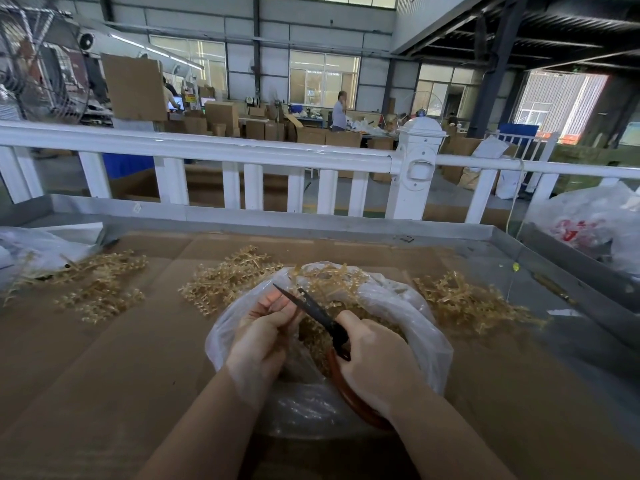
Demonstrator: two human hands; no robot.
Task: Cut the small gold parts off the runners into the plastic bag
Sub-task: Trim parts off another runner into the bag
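Observation:
A clear plastic bag lies open in the middle of the cardboard-covered table, with gold parts and runners heaped inside. Over the bag, my right hand grips black scissors with red-brown handles, blades pointing up and left. My left hand is curled beside the blade tips, its fingers pinching something small that I cannot make out.
Piles of gold runners lie on the cardboard at the left, centre-left and right. Plastic bags sit at the far left and far right. A white railing runs behind the table.

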